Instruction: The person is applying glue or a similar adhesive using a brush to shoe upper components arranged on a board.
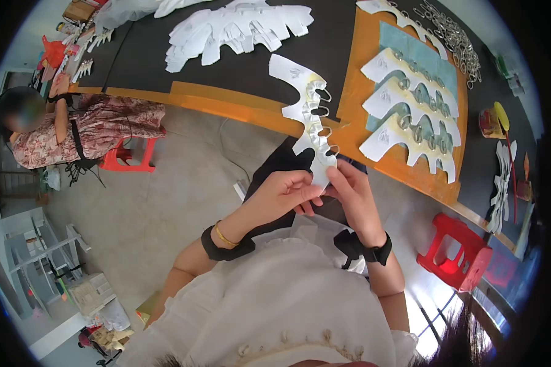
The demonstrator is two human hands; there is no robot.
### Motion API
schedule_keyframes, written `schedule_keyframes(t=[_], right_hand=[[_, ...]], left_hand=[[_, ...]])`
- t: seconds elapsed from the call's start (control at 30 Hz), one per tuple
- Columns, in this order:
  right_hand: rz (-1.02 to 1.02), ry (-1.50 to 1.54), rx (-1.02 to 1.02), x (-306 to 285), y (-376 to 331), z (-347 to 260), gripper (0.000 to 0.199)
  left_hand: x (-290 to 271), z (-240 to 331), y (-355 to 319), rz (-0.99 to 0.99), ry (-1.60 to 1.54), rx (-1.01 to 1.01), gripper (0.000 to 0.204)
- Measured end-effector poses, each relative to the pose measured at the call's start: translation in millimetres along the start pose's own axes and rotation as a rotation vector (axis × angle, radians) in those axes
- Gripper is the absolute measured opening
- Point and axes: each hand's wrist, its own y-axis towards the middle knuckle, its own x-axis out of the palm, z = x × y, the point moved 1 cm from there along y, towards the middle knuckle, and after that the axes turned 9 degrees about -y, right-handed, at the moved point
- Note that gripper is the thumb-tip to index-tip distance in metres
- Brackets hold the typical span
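Observation:
A white scalloped cut-out strip (294,113) reaches from the table edge toward me, with several metal rings (324,112) along its right side. Yellowish patches show on it by the rings. My left hand (286,194) pinches the strip's near end from the left. From the right, my right hand (352,194) holds that same end, thumb on top. Fingers partly hide the tip of the strip. To the right, several similar white pieces (379,92) with rings lie in rows on a blue-green sheet (390,37).
A heap of white cut-outs (232,30) lies on the dark table (144,58). Loose metal rings (453,40) are piled at the far right, near a container (489,124) with a yellow-ended tool. Red stools (453,254) stand right and left. A person (89,125) sits at the left.

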Motion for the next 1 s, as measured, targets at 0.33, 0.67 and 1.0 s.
schedule_keyframes(t=[0.33,0.67,1.0], right_hand=[[-0.039,-0.254,0.087,-18.6,-30.1,9.7,0.014],[-0.221,0.224,-0.044,-33.6,-40.2,2.7,0.058],[0.379,-0.375,-0.535,-28.2,-39.7,-28.8,0.025]], left_hand=[[-21.3,-4.9,19.4,0.256,-0.372,0.125,0.046],[-2.2,1.0,25.1,0.258,-0.286,0.291,0.022],[46.5,15.6,31.1,0.155,0.265,0.368,0.025]])
